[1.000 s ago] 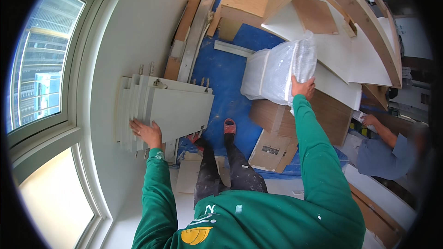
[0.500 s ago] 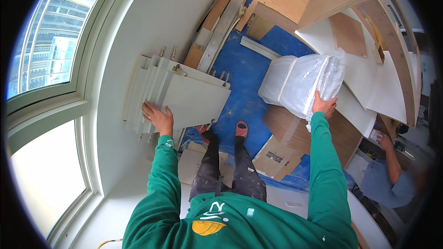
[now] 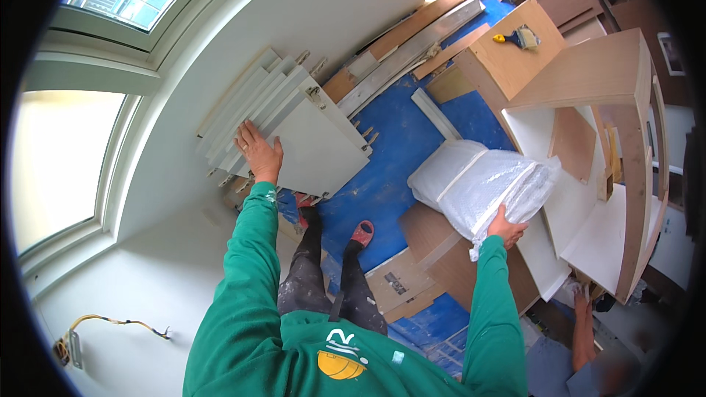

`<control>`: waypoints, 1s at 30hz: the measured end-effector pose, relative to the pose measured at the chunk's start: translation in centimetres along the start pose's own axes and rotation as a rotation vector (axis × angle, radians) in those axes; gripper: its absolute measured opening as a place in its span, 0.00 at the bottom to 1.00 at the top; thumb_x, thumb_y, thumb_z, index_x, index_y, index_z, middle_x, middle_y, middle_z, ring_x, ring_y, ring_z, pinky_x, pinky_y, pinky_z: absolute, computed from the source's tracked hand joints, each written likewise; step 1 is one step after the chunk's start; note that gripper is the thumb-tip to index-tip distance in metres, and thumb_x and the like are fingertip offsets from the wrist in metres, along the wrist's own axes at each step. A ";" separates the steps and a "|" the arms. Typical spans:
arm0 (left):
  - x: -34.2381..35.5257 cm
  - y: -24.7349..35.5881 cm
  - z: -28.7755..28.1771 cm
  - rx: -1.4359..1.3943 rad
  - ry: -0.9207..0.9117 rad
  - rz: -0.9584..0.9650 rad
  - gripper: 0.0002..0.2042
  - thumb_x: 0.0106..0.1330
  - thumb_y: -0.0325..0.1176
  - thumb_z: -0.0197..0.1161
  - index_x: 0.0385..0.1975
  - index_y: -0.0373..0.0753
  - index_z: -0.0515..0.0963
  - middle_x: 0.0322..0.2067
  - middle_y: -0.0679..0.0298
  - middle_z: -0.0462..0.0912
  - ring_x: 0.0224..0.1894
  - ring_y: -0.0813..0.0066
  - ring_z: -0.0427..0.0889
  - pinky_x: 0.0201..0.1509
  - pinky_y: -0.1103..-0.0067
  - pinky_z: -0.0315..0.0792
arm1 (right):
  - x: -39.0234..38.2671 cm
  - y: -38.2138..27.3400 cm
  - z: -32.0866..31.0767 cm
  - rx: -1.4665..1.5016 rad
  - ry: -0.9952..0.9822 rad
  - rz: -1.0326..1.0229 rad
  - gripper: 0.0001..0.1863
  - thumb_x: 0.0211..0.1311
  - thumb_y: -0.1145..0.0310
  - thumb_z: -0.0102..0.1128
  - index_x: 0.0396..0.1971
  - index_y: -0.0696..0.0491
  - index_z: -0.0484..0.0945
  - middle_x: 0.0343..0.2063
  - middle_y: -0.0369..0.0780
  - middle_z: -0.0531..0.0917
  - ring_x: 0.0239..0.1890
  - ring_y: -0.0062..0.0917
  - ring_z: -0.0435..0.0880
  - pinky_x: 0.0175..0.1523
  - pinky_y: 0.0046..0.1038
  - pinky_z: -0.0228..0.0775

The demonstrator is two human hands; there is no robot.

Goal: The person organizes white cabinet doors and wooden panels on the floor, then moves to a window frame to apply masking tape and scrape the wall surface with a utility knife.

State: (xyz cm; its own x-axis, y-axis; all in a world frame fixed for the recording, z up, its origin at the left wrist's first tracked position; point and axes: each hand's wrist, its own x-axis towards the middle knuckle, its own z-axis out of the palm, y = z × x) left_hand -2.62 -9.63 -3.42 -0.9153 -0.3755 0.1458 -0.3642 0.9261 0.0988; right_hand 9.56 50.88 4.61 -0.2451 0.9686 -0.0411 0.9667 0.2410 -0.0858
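My left hand [image 3: 257,147] lies with fingers apart on a stack of white panels [image 3: 309,162] with metal hinges along their edges, leaning by the wall at upper left. To the right, my right hand [image 3: 506,226] grips the lower right end of a white bubble-wrapped bundle [image 3: 467,180] tied with pale straps. The bundle rests beside a brown veneered box [image 3: 430,250]. My legs and red footwear show between the two hands.
Blue sheeting [image 3: 382,147] covers the floor. Long boards [image 3: 419,29] lie along the wall. A paintbrush [image 3: 522,38] rests on a plywood box. Wooden cabinet frames [image 3: 629,147] stand at right. Another person [image 3: 582,345] works at lower right. Yellow wiring [image 3: 118,321] protrudes from the left wall.
The view has swung, so the window and panel stack appear higher and the bundle lower. Both hands stay on the same things. The other person has shifted lower in the picture.
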 end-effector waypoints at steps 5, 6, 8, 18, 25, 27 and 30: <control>0.3 1.2 0.0 -0.027 0.062 -0.076 0.49 0.59 0.50 0.73 0.74 0.29 0.55 0.70 0.47 0.62 0.75 0.47 0.56 0.81 0.53 0.44 | 0.3 -0.9 -0.2 -0.011 -0.001 -0.034 0.61 0.54 0.31 0.66 0.75 0.60 0.52 0.64 0.56 0.70 0.67 0.51 0.71 0.71 0.46 0.64; 0.2 1.4 0.0 -0.032 0.072 -0.079 0.48 0.59 0.50 0.73 0.74 0.30 0.56 0.69 0.48 0.62 0.75 0.48 0.56 0.82 0.53 0.44 | 0.2 -0.9 -0.5 -0.013 -0.009 -0.031 0.61 0.54 0.31 0.66 0.75 0.60 0.52 0.64 0.56 0.70 0.66 0.51 0.71 0.71 0.46 0.64; 0.0 1.6 -0.3 -0.009 0.048 -0.110 0.49 0.58 0.52 0.73 0.73 0.30 0.57 0.68 0.49 0.64 0.74 0.49 0.57 0.81 0.53 0.45 | 0.3 -0.2 -0.1 -0.027 -0.008 -0.033 0.61 0.54 0.31 0.65 0.75 0.60 0.52 0.64 0.56 0.70 0.66 0.51 0.71 0.70 0.46 0.64; 0.6 2.3 -0.3 0.070 0.113 -0.143 0.48 0.57 0.58 0.73 0.70 0.33 0.62 0.61 0.51 0.69 0.68 0.49 0.64 0.78 0.54 0.51 | 0.3 -0.4 -0.2 -0.036 -0.021 -0.034 0.61 0.55 0.31 0.64 0.75 0.61 0.51 0.64 0.55 0.70 0.66 0.50 0.72 0.70 0.45 0.66; -0.4 3.0 -1.0 0.069 0.111 -0.153 0.48 0.56 0.60 0.72 0.70 0.33 0.62 0.60 0.53 0.69 0.68 0.52 0.63 0.78 0.54 0.50 | 0.2 -0.2 0.0 -0.036 -0.004 -0.047 0.62 0.55 0.30 0.64 0.75 0.61 0.51 0.63 0.56 0.71 0.66 0.50 0.72 0.69 0.45 0.66; -1.5 3.1 -1.4 0.049 0.101 -0.131 0.48 0.56 0.60 0.72 0.70 0.33 0.62 0.60 0.53 0.69 0.69 0.52 0.62 0.78 0.54 0.49 | 0.2 -0.3 -0.3 -0.032 -0.008 -0.044 0.62 0.54 0.30 0.64 0.75 0.61 0.51 0.63 0.56 0.71 0.66 0.50 0.72 0.69 0.45 0.66; -2.7 3.4 -2.0 0.041 0.104 -0.083 0.48 0.57 0.60 0.72 0.70 0.33 0.62 0.61 0.53 0.68 0.69 0.53 0.62 0.78 0.51 0.47 | -0.2 -0.8 -1.0 -0.031 -0.026 -0.041 0.62 0.55 0.30 0.64 0.75 0.61 0.51 0.64 0.56 0.71 0.66 0.50 0.72 0.70 0.45 0.66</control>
State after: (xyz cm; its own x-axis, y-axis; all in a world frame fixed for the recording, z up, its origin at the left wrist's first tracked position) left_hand -1.05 -5.56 -1.51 -0.8598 -0.4506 0.2402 -0.4465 0.8917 0.0745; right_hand 8.95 50.56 5.63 -0.2863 0.9560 -0.0640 0.9575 0.2829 -0.0571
